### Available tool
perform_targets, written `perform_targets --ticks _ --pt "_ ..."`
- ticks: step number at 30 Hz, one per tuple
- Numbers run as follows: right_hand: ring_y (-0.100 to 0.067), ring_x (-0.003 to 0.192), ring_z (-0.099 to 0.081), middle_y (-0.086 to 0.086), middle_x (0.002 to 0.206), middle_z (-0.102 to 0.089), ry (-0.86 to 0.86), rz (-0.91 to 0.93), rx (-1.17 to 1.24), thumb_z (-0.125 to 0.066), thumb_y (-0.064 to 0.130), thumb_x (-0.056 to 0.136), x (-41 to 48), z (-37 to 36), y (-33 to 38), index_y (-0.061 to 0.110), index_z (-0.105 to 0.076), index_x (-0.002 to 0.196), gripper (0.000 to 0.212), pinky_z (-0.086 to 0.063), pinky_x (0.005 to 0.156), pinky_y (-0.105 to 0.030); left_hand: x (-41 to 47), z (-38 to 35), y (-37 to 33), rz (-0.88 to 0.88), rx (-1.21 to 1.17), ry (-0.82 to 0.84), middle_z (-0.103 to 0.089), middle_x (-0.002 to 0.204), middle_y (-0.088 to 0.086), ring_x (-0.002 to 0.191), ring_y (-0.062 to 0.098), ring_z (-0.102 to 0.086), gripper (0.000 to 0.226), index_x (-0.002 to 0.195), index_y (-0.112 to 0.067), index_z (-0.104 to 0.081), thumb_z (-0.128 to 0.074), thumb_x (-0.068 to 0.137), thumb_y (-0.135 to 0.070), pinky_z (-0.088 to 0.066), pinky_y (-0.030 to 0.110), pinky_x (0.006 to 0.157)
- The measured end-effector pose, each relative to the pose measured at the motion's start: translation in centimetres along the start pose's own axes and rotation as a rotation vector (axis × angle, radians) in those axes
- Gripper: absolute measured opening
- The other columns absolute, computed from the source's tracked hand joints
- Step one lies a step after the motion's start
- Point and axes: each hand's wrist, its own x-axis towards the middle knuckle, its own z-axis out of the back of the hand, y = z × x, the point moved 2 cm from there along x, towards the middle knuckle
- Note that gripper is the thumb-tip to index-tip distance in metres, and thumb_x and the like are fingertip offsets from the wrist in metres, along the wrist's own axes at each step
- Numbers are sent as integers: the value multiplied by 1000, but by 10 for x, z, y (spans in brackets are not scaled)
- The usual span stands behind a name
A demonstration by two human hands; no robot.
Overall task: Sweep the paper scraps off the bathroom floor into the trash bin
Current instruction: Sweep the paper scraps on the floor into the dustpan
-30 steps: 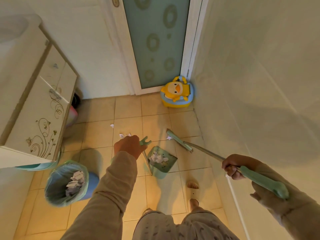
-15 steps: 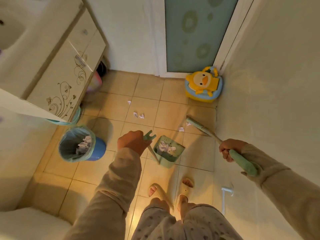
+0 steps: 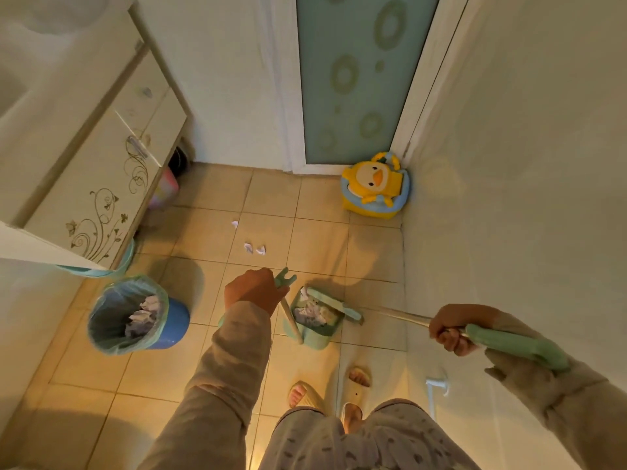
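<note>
Mid-sweep in a tiled bathroom: left hand [image 3: 252, 293] wrapped round the top of the dustpan [image 3: 314, 317] handle, right hand [image 3: 453, 329] fisted on the broom [image 3: 407, 318] shaft just ahead of its green grip. Broom head rests at the pan's mouth, betw. the two hands; crumpled paper already inside. Three paper scraps [image 3: 252, 247] lie on the floor just beyond the left hand. Lined trash bin [image 3: 135, 315], part-filled w/ paper, stands left of the left hand. Scraps look featherlight, soft, prone to skitter, so prob. best taken w/ short, gentle strokes, pan lip flat to the tile.
</note>
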Motion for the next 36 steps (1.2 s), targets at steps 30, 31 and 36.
perform_targets --ticks 30,31,36 --pt "-7 18 -31 1 27 -35 106 118 120 -28 -1 93 26 -78 60 13 -32 62 35 -27 27 -8 -19 -2 101 155 -66 -10 -68 107 6 99 24 -64 46 108 -16 -61 -45 90 -55 -48 30 80" --pt "-7 17 -31 1 26 -34 100 123 98 -28 -1 94 25 -79 65 13 -32 62 35 -26 27 -8 -19 -2 108 175 -74 -19 -67 108 6 100 24 -63 46 108 -17 -61 -45 89 -56 -48 30 80" --pt "-7 17 -31 1 26 -35 67 165 34 -28 -1 93 24 -78 93 13 -32 61 36 -26 28 -7 -23 -6 122 236 -105 -56 -68 102 5 96 24 -64 45 105 -18 -63 -46 89 -56 -44 27 72"
